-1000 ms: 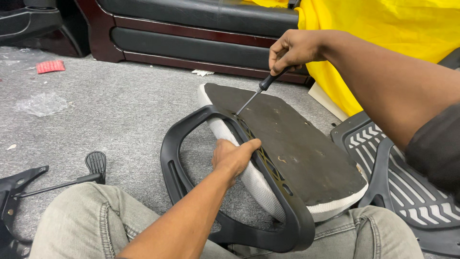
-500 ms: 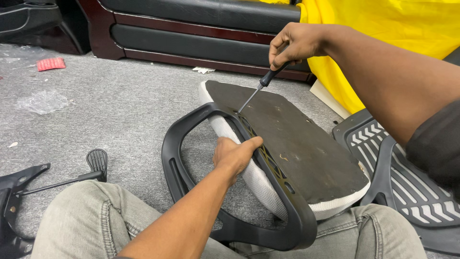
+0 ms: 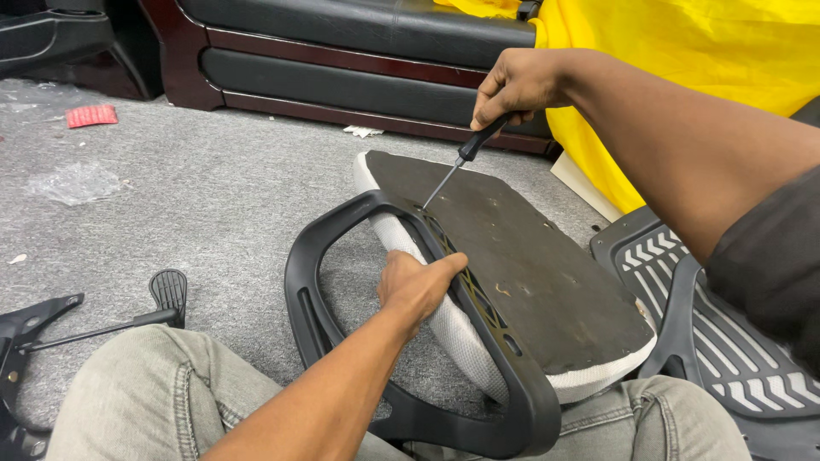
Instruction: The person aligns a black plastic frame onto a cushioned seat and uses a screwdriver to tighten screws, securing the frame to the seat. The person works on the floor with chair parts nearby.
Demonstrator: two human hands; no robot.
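An upturned office chair seat [image 3: 530, 282], dark underside up with a white mesh edge, lies between my knees. A black plastic armrest loop [image 3: 333, 248] is set against its left edge. My left hand [image 3: 418, 286] grips the seat's edge where the armrest bracket meets it. My right hand [image 3: 517, 85] holds a black-handled screwdriver [image 3: 457, 166] from above. Its tip rests on the bracket at the seat's far left corner.
A black plastic chair back [image 3: 726, 333] lies at the right. A metal lever mechanism with a black paddle [image 3: 166, 294] lies at the left on grey carpet. A dark sofa base [image 3: 342, 77] and yellow cloth [image 3: 683, 60] stand behind. Plastic wrap [image 3: 73, 183] lies far left.
My right hand has shifted slightly with the screwdriver, whose tip stays on the bracket. My left hand keeps its grip on the seat edge.
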